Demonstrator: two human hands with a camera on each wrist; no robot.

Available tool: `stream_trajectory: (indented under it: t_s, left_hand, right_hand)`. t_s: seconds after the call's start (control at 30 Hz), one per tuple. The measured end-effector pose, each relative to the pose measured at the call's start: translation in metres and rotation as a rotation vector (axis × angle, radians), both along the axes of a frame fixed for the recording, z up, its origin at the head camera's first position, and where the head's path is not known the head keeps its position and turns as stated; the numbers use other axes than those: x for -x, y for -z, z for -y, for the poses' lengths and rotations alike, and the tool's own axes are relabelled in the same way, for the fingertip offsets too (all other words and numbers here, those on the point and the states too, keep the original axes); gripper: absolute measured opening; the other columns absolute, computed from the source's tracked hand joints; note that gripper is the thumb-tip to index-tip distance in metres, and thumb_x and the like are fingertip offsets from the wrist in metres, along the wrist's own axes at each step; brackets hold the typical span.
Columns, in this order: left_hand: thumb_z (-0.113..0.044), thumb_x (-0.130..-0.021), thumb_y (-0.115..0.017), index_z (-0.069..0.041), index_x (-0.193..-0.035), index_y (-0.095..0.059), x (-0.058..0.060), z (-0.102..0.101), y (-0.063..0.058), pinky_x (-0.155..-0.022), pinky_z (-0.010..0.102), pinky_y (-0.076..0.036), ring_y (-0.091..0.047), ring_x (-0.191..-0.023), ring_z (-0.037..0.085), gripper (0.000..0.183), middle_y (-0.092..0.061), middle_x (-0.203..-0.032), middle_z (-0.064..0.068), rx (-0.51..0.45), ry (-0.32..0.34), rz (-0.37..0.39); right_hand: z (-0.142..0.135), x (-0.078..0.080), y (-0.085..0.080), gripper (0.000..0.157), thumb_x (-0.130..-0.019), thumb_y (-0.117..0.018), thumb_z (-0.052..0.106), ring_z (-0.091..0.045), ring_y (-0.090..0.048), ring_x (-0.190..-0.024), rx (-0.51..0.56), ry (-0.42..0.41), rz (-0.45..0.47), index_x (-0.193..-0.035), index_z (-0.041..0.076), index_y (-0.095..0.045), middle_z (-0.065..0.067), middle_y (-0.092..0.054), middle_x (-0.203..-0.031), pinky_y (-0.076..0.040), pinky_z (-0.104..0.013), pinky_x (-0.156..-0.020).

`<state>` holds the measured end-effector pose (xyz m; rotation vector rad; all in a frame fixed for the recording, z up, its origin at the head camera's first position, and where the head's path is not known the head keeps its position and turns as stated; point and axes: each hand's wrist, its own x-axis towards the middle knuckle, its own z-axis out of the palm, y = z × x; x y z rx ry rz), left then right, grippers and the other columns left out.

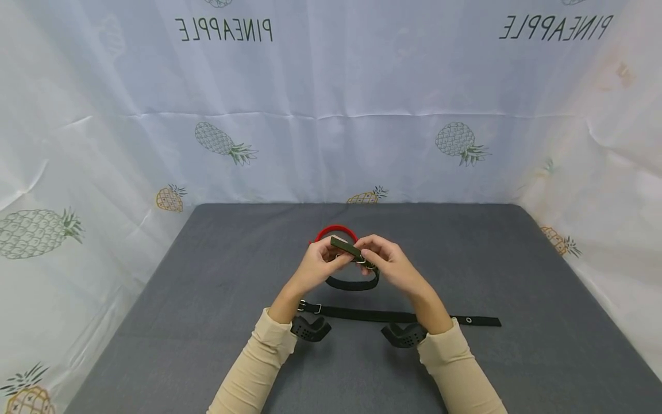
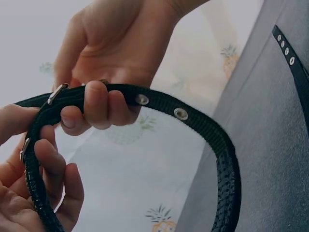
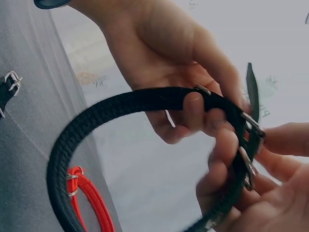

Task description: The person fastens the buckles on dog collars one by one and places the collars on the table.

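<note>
A dark green webbing collar (image 1: 353, 286) with a padded inner side hangs as a loop between my hands, above the table. My left hand (image 1: 320, 264) grips its band near the metal fittings, fingers curled over it. Close beside it, my right hand (image 1: 390, 261) pinches the band by the buckle (image 3: 247, 164). In the right wrist view, the strap's tail (image 3: 253, 92) sticks out past a metal loop (image 3: 252, 123). Metal eyelets (image 2: 181, 114) show along the band in the left wrist view. Fingers partly cover the buckle.
A red collar (image 1: 336, 229) lies on the grey table (image 1: 233, 345) behind my hands. Across the table under my forearms stretches a black strap (image 1: 362, 314) with a buckle at its left end and eyelets at the right. Pineapple-print curtains (image 1: 331, 155) surround the table.
</note>
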<state>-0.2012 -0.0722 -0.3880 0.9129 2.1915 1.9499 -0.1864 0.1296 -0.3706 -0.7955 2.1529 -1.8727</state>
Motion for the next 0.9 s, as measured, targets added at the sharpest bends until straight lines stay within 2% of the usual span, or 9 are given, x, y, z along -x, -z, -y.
stream_trajectory:
  t_s: [0.13, 0.23, 0.33, 0.43, 0.53, 0.63, 0.7, 0.77, 0.9]
  left_hand:
    - [-0.006, -0.094, -0.060, 0.007, -0.107, -0.061, 0.001, 0.002, 0.000, -0.069, 0.025, -0.049, -0.055, -0.071, 0.005, 0.018, -0.064, -0.092, 0.015, 0.018, -0.014, -0.003]
    - [-0.005, -0.094, -0.060, 0.006, -0.108, -0.060, 0.001, 0.003, -0.001, -0.073, 0.031, -0.053, -0.058, -0.074, 0.005, 0.018, -0.065, -0.096, 0.020, 0.026, -0.012, -0.007]
    - [-0.007, -0.094, -0.060, 0.006, -0.110, -0.059, 0.001, 0.003, -0.001, -0.079, 0.038, -0.056, -0.062, -0.080, 0.002, 0.020, -0.065, -0.102, 0.026, 0.021, 0.000, -0.002]
    - [-0.009, -0.095, -0.060, 0.007, -0.111, -0.058, 0.002, 0.004, -0.002, -0.085, 0.039, -0.057, -0.064, -0.086, 0.000, 0.022, -0.062, -0.107, 0.030, -0.008, 0.011, 0.019]
    - [-0.011, -0.095, -0.060, 0.006, -0.110, -0.058, 0.003, 0.006, -0.003, -0.087, 0.032, -0.057, -0.065, -0.089, -0.001, 0.023, -0.061, -0.109, 0.030, -0.017, -0.004, 0.037]
    - [-0.013, -0.096, -0.059, 0.005, -0.110, -0.060, 0.004, 0.007, -0.005, -0.090, 0.038, -0.056, -0.065, -0.090, -0.001, 0.023, -0.062, -0.112, 0.028, -0.004, -0.029, 0.039]
    - [-0.013, -0.096, -0.059, 0.004, -0.112, -0.061, 0.004, 0.008, -0.005, -0.091, 0.041, -0.055, -0.066, -0.093, 0.003, 0.023, -0.062, -0.113, 0.026, 0.007, -0.037, 0.035]
    - [-0.014, -0.096, -0.059, 0.003, -0.114, -0.061, 0.005, 0.009, -0.004, -0.091, 0.046, -0.054, -0.067, -0.096, 0.012, 0.024, -0.062, -0.114, 0.025, 0.007, -0.036, 0.033]
    - [-0.015, -0.094, -0.062, 0.001, -0.119, -0.060, 0.005, 0.011, -0.003, -0.089, 0.030, -0.055, -0.066, -0.103, 0.028, 0.029, -0.062, -0.118, 0.024, -0.002, -0.018, 0.042]
  right_hand:
    - [-0.001, 0.001, 0.000, 0.027, -0.103, -0.041, 0.009, -0.009, -0.059, -0.072, -0.007, -0.048, -0.021, -0.122, -0.009, -0.049, -0.005, -0.058, -0.099, -0.053, -0.025, -0.071]
    - [-0.001, 0.001, -0.001, 0.028, -0.103, -0.041, 0.010, -0.012, -0.059, -0.074, -0.009, -0.055, -0.030, -0.123, -0.009, -0.048, 0.000, -0.058, -0.101, -0.053, -0.025, -0.073]
    - [-0.002, 0.000, -0.001, 0.030, -0.103, -0.043, 0.013, -0.011, -0.059, -0.074, -0.004, -0.044, -0.031, -0.122, -0.010, -0.047, 0.001, -0.057, -0.102, -0.053, -0.025, -0.073]
    - [-0.004, 0.001, -0.001, 0.029, -0.103, -0.043, 0.013, -0.006, -0.058, -0.072, 0.003, -0.023, -0.037, -0.121, -0.010, -0.047, -0.005, -0.057, -0.101, -0.053, -0.025, -0.073]
    - [-0.005, 0.002, -0.001, 0.027, -0.103, -0.043, 0.011, -0.005, -0.058, -0.071, 0.009, 0.002, -0.047, -0.120, -0.009, -0.048, -0.009, -0.056, -0.098, -0.053, -0.025, -0.073]
    - [-0.006, 0.002, -0.001, 0.026, -0.103, -0.042, 0.010, -0.005, -0.057, -0.070, 0.020, 0.020, -0.046, -0.120, -0.009, -0.047, -0.007, -0.056, -0.095, -0.053, -0.026, -0.074]
    - [-0.006, 0.002, -0.002, 0.025, -0.103, -0.042, 0.009, -0.005, -0.057, -0.070, 0.029, 0.029, -0.051, -0.119, -0.009, -0.047, -0.004, -0.057, -0.093, -0.052, -0.026, -0.074]
    - [-0.006, 0.001, -0.002, 0.024, -0.103, -0.042, 0.008, -0.005, -0.057, -0.070, 0.042, 0.033, -0.059, -0.118, -0.010, -0.047, -0.001, -0.057, -0.092, -0.052, -0.025, -0.074]
    - [-0.007, 0.001, -0.001, 0.025, -0.103, -0.042, 0.010, -0.004, -0.057, -0.070, 0.065, 0.038, -0.073, -0.117, -0.010, -0.046, 0.004, -0.057, -0.090, -0.052, -0.023, -0.074]
